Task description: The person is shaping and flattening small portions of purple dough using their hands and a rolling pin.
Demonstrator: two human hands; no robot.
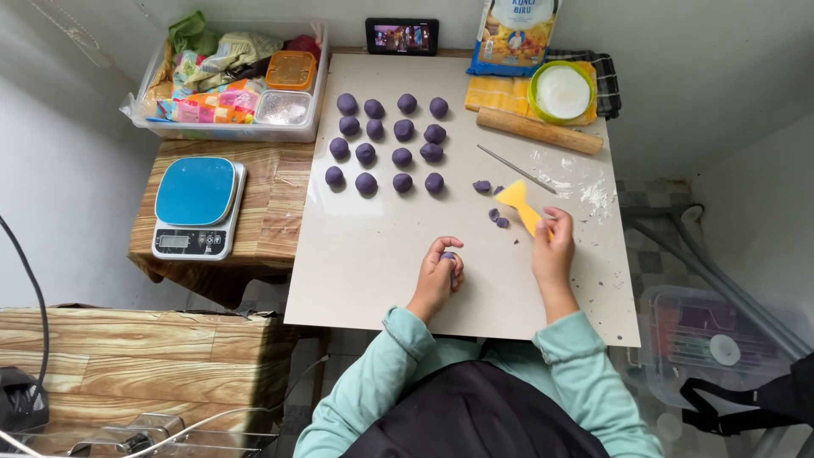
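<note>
Two hands point(437, 276) — sixteen dough balls point(386, 142)

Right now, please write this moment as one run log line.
left hand: pinching purple dough piece | right hand: holding yellow scraper | dough balls: rows on board

**Packages and screens around the board**

At twelve o'clock, a small dark screen point(402, 36) shows a colourful picture. Beside it, toward one o'clock, stands a blue-and-yellow flour bag point(513, 36). At ten o'clock, bright wrappers fill a clear tub point(225, 131); the scale's grey display point(173, 242) sits at nine.

A pale board point(365, 254) carries purple dough balls point(387, 142), a rolling pin point(539, 131) and, seemingly, spilt flour point(593, 197).
</note>
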